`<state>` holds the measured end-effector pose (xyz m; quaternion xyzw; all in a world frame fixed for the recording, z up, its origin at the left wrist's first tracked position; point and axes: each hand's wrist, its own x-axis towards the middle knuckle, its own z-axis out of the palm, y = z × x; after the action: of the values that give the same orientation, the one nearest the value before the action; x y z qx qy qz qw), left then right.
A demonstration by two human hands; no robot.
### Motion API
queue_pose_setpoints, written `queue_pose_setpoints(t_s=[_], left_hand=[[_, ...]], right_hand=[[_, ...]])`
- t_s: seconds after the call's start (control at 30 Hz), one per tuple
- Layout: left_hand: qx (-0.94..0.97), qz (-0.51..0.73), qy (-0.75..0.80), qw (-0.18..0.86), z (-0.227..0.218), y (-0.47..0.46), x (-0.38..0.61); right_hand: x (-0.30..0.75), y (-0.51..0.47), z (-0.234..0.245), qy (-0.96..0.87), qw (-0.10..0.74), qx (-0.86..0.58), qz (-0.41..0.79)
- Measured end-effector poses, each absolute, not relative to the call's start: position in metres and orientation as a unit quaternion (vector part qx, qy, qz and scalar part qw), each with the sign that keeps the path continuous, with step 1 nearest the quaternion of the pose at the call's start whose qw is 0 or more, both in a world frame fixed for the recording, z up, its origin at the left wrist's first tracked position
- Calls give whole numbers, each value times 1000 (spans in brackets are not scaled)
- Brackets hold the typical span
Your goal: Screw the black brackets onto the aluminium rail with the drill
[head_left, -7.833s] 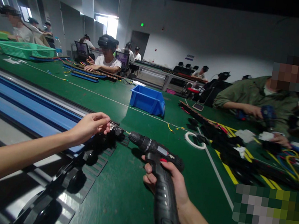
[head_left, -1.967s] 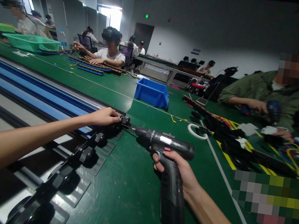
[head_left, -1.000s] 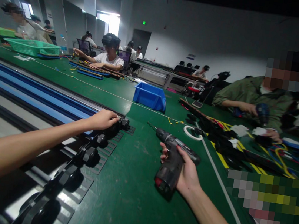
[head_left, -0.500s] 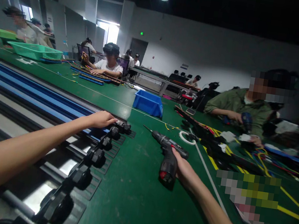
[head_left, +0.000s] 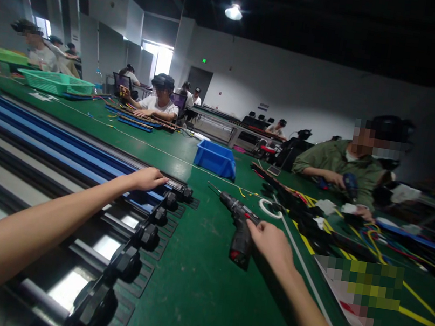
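Cordless drill (head_left: 240, 233) lies on its side on the long green table (head_left: 197, 296), the largest thing in view, which runs from the near edge to the far workstations. Along the table's left side run blue rails (head_left: 61, 141), and beside them a row of black knobbed fittings (head_left: 136, 237) sits on slotted black plates. Across the table, 1 person in a green jacket (head_left: 338, 158) holds a blue tool, and farther off 1 person in a white shirt (head_left: 159, 105) leans over coloured strips. A green basket (head_left: 55, 83) stands at the far left, and a blue bin (head_left: 216, 158) stands beyond the drill. A heap of black parts and coloured wires (head_left: 314, 224) spreads to the right.

The drill's bit points away and to the left, and its handle points toward the near edge. The left hand (head_left: 147, 179) rests palm down on the far end of the fitting row, fingers loosely spread and pinching nothing. The right hand (head_left: 271, 242) touches the drill where handle meets body; seen from behind, whether its fingers close on it cannot be told. A white tape ring (head_left: 270, 208) lies just beyond that hand.
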<state>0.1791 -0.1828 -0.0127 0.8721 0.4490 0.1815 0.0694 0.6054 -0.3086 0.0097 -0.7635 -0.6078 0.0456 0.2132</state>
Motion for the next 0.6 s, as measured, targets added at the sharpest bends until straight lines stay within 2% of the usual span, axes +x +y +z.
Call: queue_pose_setpoints(t_s=[0.13, 0.27, 0.37, 0.47, 0.6], left_hand=[[870, 175, 455, 71, -12, -187, 180], [871, 178, 454, 65, -11, -189, 180], [880, 200, 428, 43, 4, -192, 190], [870, 242, 426, 56, 42, -213, 215], [887, 234, 350, 189, 95, -298, 263]], right_hand=[[566, -331, 36, -697, 318, -641, 41], [509, -346, 41, -788, 308, -515, 140], [477, -343, 16, -818, 283, -471, 168], [462, -335, -18, -830, 277, -464, 138], [465, -330, -43, -840, 258, -461, 121]])
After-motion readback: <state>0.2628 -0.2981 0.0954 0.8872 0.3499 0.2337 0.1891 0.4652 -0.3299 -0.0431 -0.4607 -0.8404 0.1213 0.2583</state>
